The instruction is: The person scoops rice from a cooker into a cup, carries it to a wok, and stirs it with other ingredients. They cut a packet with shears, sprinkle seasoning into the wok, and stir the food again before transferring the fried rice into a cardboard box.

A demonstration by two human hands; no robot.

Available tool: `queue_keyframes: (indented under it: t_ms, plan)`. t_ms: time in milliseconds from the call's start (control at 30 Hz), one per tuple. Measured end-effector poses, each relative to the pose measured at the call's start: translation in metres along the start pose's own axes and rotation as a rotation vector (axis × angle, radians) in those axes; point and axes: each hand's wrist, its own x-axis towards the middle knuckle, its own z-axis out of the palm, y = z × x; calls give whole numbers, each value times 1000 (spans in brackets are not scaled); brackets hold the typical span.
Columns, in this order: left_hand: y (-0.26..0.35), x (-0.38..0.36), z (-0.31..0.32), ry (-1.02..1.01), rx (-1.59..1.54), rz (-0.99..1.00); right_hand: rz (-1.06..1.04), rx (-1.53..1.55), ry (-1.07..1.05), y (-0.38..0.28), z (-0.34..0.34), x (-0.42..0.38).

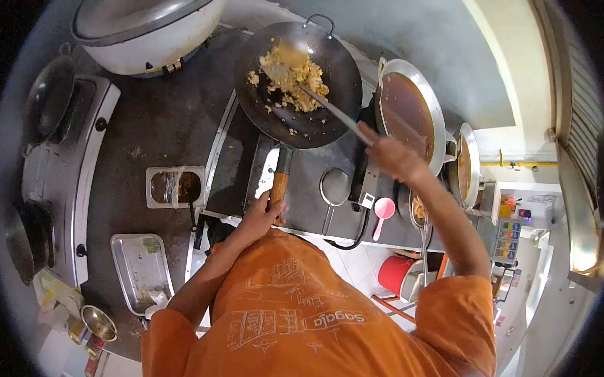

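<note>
My left hand [262, 215] is wrapped round the wooden handle [279, 187] of a dark wok [259, 117] on the stove. In the wok lies a loose heap of yellowish fried rice [304, 95], with grains scattered down its side. A long-handled metal spatula [336, 111] reaches into the rice, its upper end gripped by my right hand [397, 160]. The spatula's blade and some of the rice are blurred by motion. Just beyond my right hand stands a wide pot of brown liquid [405, 108].
A small strainer [334, 187] and a pink scoop [382, 211] lie near the counter's front edge. On the left are a divided condiment container [175, 187], a metal tray [142, 270] and another stove [69, 177]. A large lidded pot [147, 44] stands at the back left.
</note>
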Motion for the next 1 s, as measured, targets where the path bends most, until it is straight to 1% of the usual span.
queue_keyframes:
  t_ms: [67,100,167,200,267,300,333,367,400,433,467,533,567,633,667,733,767,800,867,900,967,1000]
  plan:
    - [-1,0,-1,-22,25,-6,-167,83,23,17,-64,-6]
    - [-2,0,-1,-23,22,-5,-166,80,21,21,-87,-18]
    - [-3,1,-1,-8,28,-23,-465,-137,74,28,-119,-33]
    - [-1,-1,-1,-5,24,-18,-468,-144,73,35,-113,-30]
    - [4,-3,-1,-8,4,-30,-455,-558,47,62,-60,-11]
    - [2,-1,-1,-4,3,-20,-637,-536,271,111,2,29]
    - [-3,1,-2,3,11,-4,-639,-540,277,89,-24,22]
    - [-6,1,-2,6,20,9,-575,-721,363,40,-74,4]
    - [-3,1,-4,12,23,16,-508,-903,454,15,-103,-4]
    - [2,-1,-5,12,27,-7,-475,-597,398,29,-110,2]
    - [6,-3,-5,7,29,-36,-469,-597,397,31,-121,-9]
    - [13,-6,-5,20,33,-49,-128,-502,197,28,-160,-27]
    - [14,-7,-4,34,40,-69,-135,-509,200,36,-162,-25]
    - [8,-5,-3,45,30,-44,25,-719,141,56,-151,-12]
    - [5,-5,-3,47,26,-22,23,-717,144,64,-137,2]
    - [10,-8,-3,52,24,-35,-49,-691,324,79,-112,29]
    - [11,-8,-2,57,18,-48,-90,-671,351,51,-122,24]
    - [12,-8,-2,63,18,-47,-94,-671,354,51,-128,22]
    - [11,-9,-3,58,14,-36,-38,-729,351,53,-135,22]
    - [9,-9,-3,62,11,-40,-44,-728,348,42,-145,15]
    - [7,-8,-3,84,47,-21,18,-732,398,19,-166,0]
    - [5,-8,-3,86,50,-22,17,-728,399,32,-157,12]
